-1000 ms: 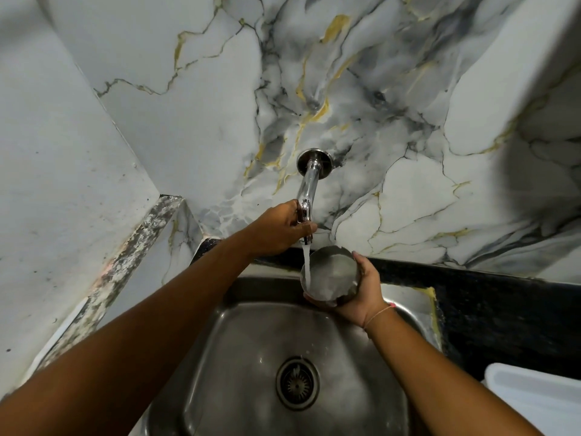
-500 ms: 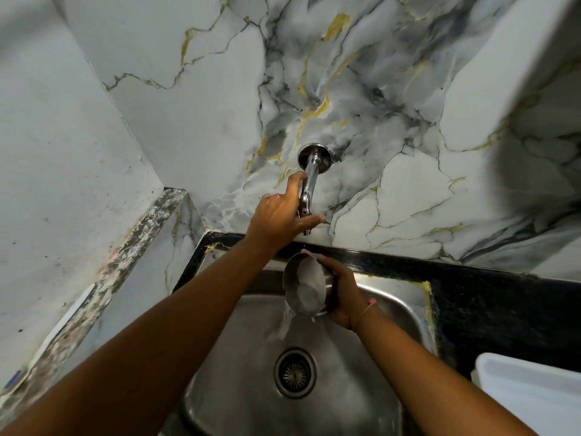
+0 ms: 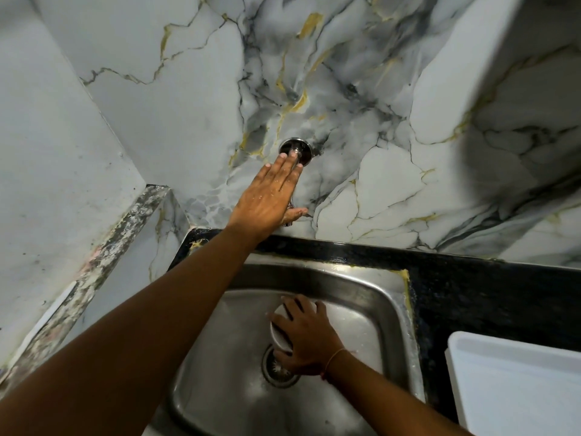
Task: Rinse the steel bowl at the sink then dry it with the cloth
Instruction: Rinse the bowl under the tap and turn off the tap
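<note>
My right hand (image 3: pixel 306 336) grips the small steel bowl (image 3: pixel 279 330) low inside the steel sink (image 3: pixel 361 287), just above the drain (image 3: pixel 278 369); the bowl is tilted on its side and mostly hidden by my fingers. My left hand (image 3: pixel 270 196) lies flat with fingers stretched out over the wall tap (image 3: pixel 297 149), covering its spout. No water stream is visible. No cloth is in view.
A marble-pattern wall rises behind the sink, and a plain wall with a ledge stands at the left. Black counter (image 3: pixel 487 294) runs along the back and right of the sink. A white tray-like container (image 3: pixel 515 385) sits on the counter at the lower right.
The water has stopped. My right hand brought the bowl down from under the tap into the sink, near the drain. My left hand opened out flat over the tap.
</note>
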Available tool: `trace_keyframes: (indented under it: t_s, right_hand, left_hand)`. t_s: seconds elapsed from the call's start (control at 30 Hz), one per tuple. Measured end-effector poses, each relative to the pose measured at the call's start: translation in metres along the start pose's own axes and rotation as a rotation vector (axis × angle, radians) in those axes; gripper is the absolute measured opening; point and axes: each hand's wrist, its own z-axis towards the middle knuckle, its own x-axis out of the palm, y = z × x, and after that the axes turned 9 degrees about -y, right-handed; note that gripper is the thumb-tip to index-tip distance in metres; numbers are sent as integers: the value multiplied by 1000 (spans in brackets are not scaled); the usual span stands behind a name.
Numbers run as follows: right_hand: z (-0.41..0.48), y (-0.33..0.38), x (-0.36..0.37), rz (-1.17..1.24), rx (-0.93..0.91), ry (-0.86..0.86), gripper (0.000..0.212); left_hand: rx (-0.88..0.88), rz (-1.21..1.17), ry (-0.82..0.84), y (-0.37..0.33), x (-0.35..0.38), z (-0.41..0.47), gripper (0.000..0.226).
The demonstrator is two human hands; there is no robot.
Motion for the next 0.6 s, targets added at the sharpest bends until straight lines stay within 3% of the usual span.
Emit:
trace_keyframes:
  t_s: [0.1, 0.17, 0.27, 0.37, 0.47, 0.6]
  right_hand:
    - [-4, 2, 6, -12, 79, 32, 75]
    - [-8, 4, 1, 133, 197, -27, 73]
    - [-17, 8, -28, 922, 564, -251, 59]
    - [-38, 7, -55, 1638, 845, -409, 43]
    - [-73, 0, -72, 2023, 927, -526, 52]
    - [-109, 10, -82, 2244, 952, -654, 58]
  left_hand:
    - [3, 12, 8, 1, 0, 2, 89]
    - [-18, 18, 20, -1, -4, 2, 89]
    - [-74, -169, -52, -10, -11, -16, 84]
    - [-354, -601, -251, -35, -7, -64, 63]
    - [-699, -866, -249, -69, 6, -113, 53]
    - [-878, -1140, -44, -117, 18, -161, 52]
